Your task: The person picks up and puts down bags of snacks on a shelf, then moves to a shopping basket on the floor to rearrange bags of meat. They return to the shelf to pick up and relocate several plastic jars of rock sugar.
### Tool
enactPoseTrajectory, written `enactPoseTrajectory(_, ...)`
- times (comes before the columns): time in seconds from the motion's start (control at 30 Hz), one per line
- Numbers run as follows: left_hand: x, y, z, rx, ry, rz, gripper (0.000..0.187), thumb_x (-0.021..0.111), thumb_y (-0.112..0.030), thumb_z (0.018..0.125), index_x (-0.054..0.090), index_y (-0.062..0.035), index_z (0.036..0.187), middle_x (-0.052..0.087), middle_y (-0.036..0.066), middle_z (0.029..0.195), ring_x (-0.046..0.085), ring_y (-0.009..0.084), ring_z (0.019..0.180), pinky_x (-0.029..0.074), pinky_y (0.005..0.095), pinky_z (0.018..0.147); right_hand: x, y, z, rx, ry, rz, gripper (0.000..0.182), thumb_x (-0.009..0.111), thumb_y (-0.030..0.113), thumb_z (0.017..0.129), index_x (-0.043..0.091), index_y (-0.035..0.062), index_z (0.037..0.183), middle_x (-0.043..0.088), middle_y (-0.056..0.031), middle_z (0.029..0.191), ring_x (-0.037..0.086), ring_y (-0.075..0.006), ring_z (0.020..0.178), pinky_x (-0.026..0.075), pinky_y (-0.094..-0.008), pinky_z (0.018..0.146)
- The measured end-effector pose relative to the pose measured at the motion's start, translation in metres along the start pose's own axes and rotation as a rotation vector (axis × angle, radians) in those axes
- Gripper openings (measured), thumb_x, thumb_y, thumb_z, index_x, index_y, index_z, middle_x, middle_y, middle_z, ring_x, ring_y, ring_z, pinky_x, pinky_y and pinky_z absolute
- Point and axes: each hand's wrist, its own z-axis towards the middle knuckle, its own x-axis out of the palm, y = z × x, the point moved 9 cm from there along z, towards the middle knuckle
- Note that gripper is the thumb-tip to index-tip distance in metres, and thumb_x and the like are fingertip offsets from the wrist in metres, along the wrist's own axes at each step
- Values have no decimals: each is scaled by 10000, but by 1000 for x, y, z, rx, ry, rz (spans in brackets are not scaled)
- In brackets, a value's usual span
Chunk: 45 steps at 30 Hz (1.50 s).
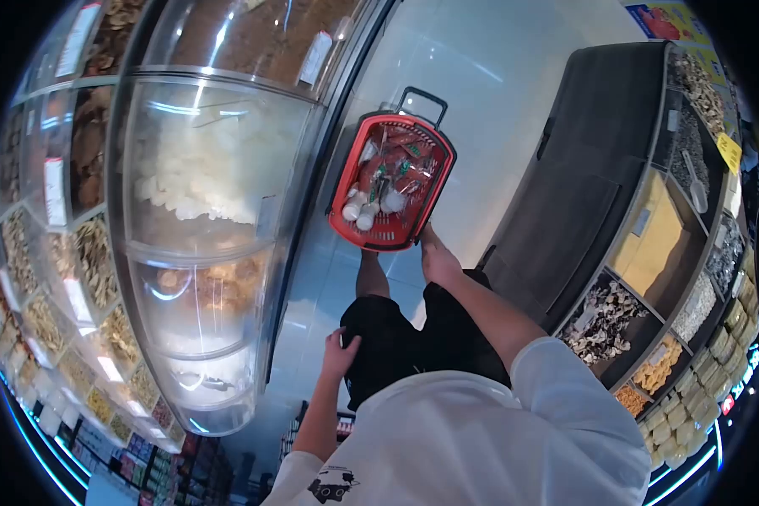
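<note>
A red shopping basket (360, 156) with a black rim is in front of my legs, holding white-capped containers (366, 216) and several clear plastic packs (396, 160). My right hand (437, 260) reaches down to the basket's near right corner and is closed there; its fingertips are partly hidden. One black handle (423, 103) sticks out at the basket's far end. My left hand (339, 354) hangs beside the left leg of my black shorts (379, 333), fingers loosely bent and thumb apart, with nothing visible in it.
Clear-lidded bulk bins (202, 169) of dried goods line the left side. On the right stands a dark display counter (573, 169) with open compartments of dried foods, a scoop (696, 181) and stacked packs (717, 354). Pale floor tiles (481, 76) run between them.
</note>
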Motion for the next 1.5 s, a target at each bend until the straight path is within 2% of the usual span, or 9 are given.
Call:
enactPoseTrajectory(0.13,62,-14,-2,-137,184,112,997,771,-541,785,312,-67,1532,449,287,1426,538,457,1255,472,494,1044,37,17,84,42,139,21,697,695,229,810,431,74,1436,524,-223,1337,505,-389,1280,453,-466,1044)
enactPoseTrajectory(0.2,81,-27,3,-186,236,294,1072,755,-606,755,270,-68,1546,459,280,1410,551,475,1224,492,512,1009,50,28,131,-64,-35,-135,745,711,296,814,409,124,1473,513,-237,1338,466,-398,1309,382,-497,1102)
enactPoseTrajectory(0.33,96,-29,18,-229,192,373,1040,765,-563,752,294,-45,1520,480,265,1349,573,488,1155,510,524,963,84,22,203,62,71,-351,853,706,411,831,319,155,1547,462,-253,1444,388,-420,1392,240,-538,1183)
enactPoseTrajectory(0.6,88,-24,24,-205,156,363,1003,792,-505,734,328,-16,1477,487,271,1292,563,474,1137,496,518,961,111,19,250,273,57,-544,835,594,367,911,183,124,1596,329,-343,1535,260,-509,1454,117,-620,1195)
enactPoseTrajectory(0.8,81,-27,32,-188,144,360,990,807,-484,722,343,-6,1454,495,275,1251,557,478,1132,497,521,951,129,12,264,380,-174,-653,675,489,250,960,251,158,1585,435,-300,1437,407,-433,1346,214,-558,1165)
enactPoseTrajectory(1.03,77,-27,38,-159,131,373,986,813,-481,716,350,5,1439,492,275,1241,555,483,1121,506,520,931,134,-26,273,398,-167,-466,595,495,236,963,350,165,1536,486,-208,1308,459,-366,1265,317,-479,1084)
enactPoseTrajectory(1.13,72,-30,41,-147,125,382,979,814,-480,715,360,17,1426,495,276,1229,561,484,1108,511,518,921,116,-25,261,357,-421,-579,502,470,188,966,411,157,1464,499,-198,1294,493,-373,1214,336,-505,1071)
enactPoseTrajectory(1.3,71,-27,43,-169,130,376,984,814,-485,705,356,-1,1429,498,264,1238,554,476,1114,483,525,950,95,-21,250,244,-203,-190,762,806,359,733,449,57,1334,514,-200,1260,507,-360,1215,358,-480,1059)
enactPoseTrajectory(1.5,76,-22,56,-163,140,351,939,828,-457,701,376,8,1381,498,276,1225,545,473,1130,478,518,962,69,-3,197,215,-187,-10,777,873,409,630,485,46,1197,532,-174,1162,536,-355,1152,403,-444,1023)
